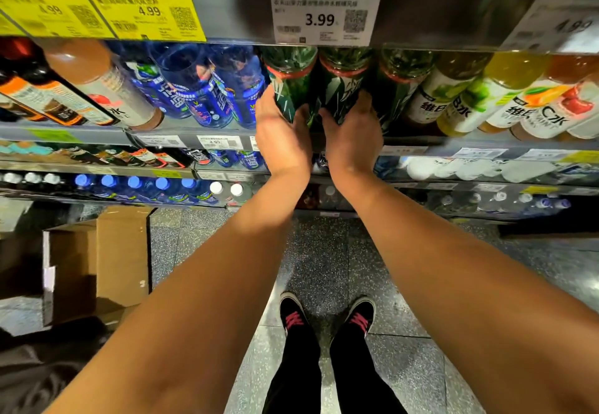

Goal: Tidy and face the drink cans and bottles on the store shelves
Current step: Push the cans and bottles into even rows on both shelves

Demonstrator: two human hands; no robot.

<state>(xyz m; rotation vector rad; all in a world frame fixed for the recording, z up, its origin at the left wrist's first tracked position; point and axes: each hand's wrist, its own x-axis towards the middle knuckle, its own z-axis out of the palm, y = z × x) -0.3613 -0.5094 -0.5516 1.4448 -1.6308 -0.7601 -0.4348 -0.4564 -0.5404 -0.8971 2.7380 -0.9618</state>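
2 green bottles stand upright, side by side, at the near edge of the shelf [227, 136]. The left hand [282, 136] wraps the left green bottle [290, 86]; the right hand [353, 135] wraps the right green bottle [343, 86], fingers closed round each from below, equally near.

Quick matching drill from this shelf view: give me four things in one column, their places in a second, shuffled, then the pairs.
Things:
1. left hand
2. right hand
3. blue bottles
4. cardboard box

Places:
A. on the floor, lower left
B. on the green bottle under the 3.99 tag
C. on the shelf, left of the green bottles
D. on the leftmost green bottle

Pairs: 1-D, 2-B, 3-C, 4-A
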